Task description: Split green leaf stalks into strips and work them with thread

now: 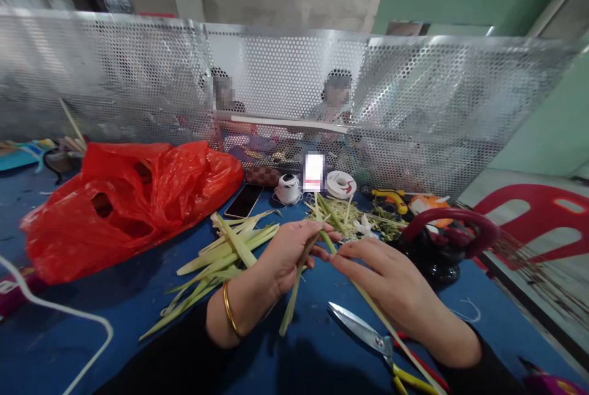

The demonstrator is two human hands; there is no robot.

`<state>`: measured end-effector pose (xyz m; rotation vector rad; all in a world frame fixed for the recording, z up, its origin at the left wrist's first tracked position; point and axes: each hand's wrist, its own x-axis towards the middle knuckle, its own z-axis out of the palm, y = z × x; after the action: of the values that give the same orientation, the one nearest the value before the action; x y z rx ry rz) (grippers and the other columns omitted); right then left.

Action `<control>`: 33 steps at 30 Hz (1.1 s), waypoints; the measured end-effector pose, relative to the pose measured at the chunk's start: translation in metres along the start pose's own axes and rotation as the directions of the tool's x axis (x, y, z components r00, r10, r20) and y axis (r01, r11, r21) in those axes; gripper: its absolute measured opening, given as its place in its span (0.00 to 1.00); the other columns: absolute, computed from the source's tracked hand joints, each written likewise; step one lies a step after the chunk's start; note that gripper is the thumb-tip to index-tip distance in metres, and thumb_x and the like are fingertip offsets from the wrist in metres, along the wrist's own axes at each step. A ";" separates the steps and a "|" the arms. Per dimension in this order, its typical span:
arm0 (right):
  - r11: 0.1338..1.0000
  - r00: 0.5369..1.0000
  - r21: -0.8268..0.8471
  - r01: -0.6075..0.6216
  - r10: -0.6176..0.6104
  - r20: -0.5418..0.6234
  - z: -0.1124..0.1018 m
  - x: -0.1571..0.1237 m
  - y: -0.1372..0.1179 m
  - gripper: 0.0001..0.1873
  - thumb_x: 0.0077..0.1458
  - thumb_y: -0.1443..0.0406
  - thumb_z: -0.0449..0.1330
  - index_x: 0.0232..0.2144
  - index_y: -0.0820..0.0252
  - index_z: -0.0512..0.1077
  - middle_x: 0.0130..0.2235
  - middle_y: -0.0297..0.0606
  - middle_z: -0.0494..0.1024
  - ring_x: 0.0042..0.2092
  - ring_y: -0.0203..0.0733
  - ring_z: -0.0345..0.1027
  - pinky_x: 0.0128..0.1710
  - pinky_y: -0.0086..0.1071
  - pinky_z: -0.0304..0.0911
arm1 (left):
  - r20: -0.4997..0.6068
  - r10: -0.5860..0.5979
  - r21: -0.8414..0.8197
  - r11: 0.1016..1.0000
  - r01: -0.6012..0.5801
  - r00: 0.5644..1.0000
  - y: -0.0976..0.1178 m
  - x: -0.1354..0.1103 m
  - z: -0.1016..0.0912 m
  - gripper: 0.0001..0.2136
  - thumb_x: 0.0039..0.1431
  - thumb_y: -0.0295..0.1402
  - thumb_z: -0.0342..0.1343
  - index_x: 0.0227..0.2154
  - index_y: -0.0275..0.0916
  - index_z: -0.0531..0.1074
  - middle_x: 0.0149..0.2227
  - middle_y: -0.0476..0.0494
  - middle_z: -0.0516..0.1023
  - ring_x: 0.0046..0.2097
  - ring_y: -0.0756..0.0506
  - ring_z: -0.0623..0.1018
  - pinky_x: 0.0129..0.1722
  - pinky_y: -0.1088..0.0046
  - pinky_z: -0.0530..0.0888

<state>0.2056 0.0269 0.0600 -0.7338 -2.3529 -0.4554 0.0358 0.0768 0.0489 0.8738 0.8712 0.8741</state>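
Note:
My left hand (294, 254) pinches some pale green husk strips (291, 309), whose ends hang below the palm. Close beside it, my right hand (391, 275) grips a long narrow leaf strip (375, 304) between thumb and fingers. That strip trails down to the lower right, under my right hand and over the scissors. The strips meet between my fingertips, where a green piece shows. A pile of corn-husk-like leaves (225, 260) lies left of my left hand. Beneath my right hand rest scissors (363, 327) with red and yellow handles, blades seemingly closed.
A red plastic bag (133, 211) fills the left side. Farther back are a phone (245, 200), a white thread ball (289, 189), a white spool (341, 184) and plant scraps (340, 214). A dark pot (442, 254) stands right. Two people sit behind a perforated metal screen (285, 70).

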 end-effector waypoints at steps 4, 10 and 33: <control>1.000 0.999 -0.007 0.026 -0.026 0.033 0.002 -0.001 -0.001 0.18 0.66 0.70 0.45 0.35 0.64 0.75 0.34 0.44 0.77 0.35 0.42 0.69 0.34 0.35 0.66 | -0.020 0.003 -0.017 1.000 -0.003 1.000 0.002 0.002 -0.004 0.07 0.57 0.30 0.52 0.32 0.33 0.74 0.38 0.38 0.81 0.19 0.56 0.71 0.14 0.83 0.56; 0.997 0.985 -0.048 0.066 -0.057 0.165 0.013 -0.005 0.000 0.19 0.65 0.72 0.44 0.29 0.63 0.73 0.31 0.41 0.74 0.30 0.40 0.64 0.30 0.35 0.61 | 0.054 -0.085 -0.174 0.980 0.093 0.995 0.003 0.003 -0.006 0.06 0.56 0.29 0.54 0.32 0.34 0.75 0.36 0.41 0.81 0.22 0.56 0.71 0.19 0.83 0.64; 0.903 0.905 0.058 -0.425 0.425 0.019 0.004 -0.007 0.006 0.09 0.61 0.65 0.54 0.34 0.58 0.75 0.34 0.40 0.76 0.36 0.43 0.70 0.37 0.37 0.66 | 0.156 -0.162 -0.344 0.916 0.207 0.974 0.000 -0.001 0.001 0.22 0.64 0.43 0.45 0.38 0.25 0.74 0.35 0.32 0.80 0.30 0.46 0.80 0.32 0.73 0.76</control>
<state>0.2124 0.0309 0.0533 -1.1841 -2.1142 -0.1876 0.0367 0.0757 0.0498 0.5107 0.6456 0.7726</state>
